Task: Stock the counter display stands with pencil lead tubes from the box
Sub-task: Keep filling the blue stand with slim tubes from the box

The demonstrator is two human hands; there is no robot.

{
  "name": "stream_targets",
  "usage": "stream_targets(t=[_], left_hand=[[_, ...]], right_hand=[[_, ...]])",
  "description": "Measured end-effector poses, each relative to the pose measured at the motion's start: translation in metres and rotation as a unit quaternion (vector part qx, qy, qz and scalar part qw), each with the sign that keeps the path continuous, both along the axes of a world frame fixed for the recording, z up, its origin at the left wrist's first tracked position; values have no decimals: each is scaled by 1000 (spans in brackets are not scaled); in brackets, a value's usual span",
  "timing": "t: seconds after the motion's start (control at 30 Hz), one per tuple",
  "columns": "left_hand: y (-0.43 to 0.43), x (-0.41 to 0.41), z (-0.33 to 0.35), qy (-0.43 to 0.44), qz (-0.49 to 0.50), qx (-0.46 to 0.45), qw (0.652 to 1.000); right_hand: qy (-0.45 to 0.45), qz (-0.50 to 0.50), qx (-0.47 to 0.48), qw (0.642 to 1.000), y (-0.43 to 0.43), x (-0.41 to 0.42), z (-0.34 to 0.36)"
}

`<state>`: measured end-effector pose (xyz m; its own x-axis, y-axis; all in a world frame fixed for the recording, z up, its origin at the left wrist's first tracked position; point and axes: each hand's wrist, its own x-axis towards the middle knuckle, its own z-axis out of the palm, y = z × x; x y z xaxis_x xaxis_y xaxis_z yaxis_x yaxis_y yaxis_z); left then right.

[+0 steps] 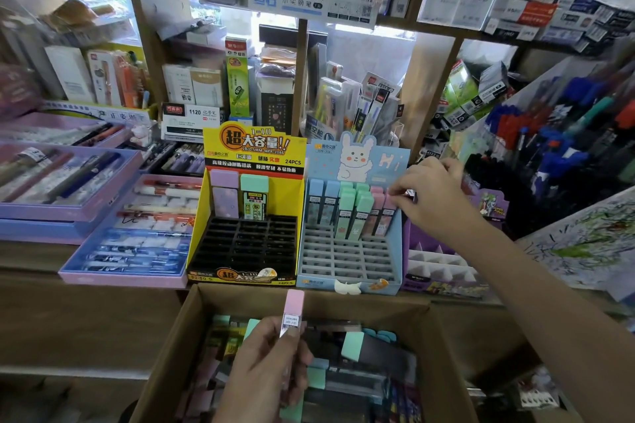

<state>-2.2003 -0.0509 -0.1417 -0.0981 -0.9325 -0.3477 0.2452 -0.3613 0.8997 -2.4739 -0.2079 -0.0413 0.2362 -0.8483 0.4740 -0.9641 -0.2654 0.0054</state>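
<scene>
At lower centre of the frame, the left hand (271,364) grips a pink-capped lead tube (293,311) upright above the cardboard box (171,347). At centre right, the right hand (433,196) pinches the top of the rightmost pink tube (386,213) in the back row of the blue rabbit display stand (391,161).

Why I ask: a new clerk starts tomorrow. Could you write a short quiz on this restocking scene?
1. True or false: the yellow stand holds more tubes than the blue stand.
2. Which colour is the cap of the tube in the left hand? A green, B pink, C blue.
3. Fill in: the right hand is at the back row of the ___ stand.
Key: 1 false; 2 B; 3 blue.
</scene>
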Motion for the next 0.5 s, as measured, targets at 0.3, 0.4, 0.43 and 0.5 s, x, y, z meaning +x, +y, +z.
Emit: stream_targets(t=[0.3,0.4,0.43,0.5], left_hand=[[4,0,12,-18,6,-2,1000],[4,-1,19,-17,15,-13,1000],[4,0,21,-17,18,-17,1000],[3,1,24,-23,19,-26,999]], right_hand=[[-156,64,29,985,43,19,10],[-282,80,83,952,81,37,0],[-304,79,119,942,94,44,-7],[-338,73,200,917,115,54,-26]])
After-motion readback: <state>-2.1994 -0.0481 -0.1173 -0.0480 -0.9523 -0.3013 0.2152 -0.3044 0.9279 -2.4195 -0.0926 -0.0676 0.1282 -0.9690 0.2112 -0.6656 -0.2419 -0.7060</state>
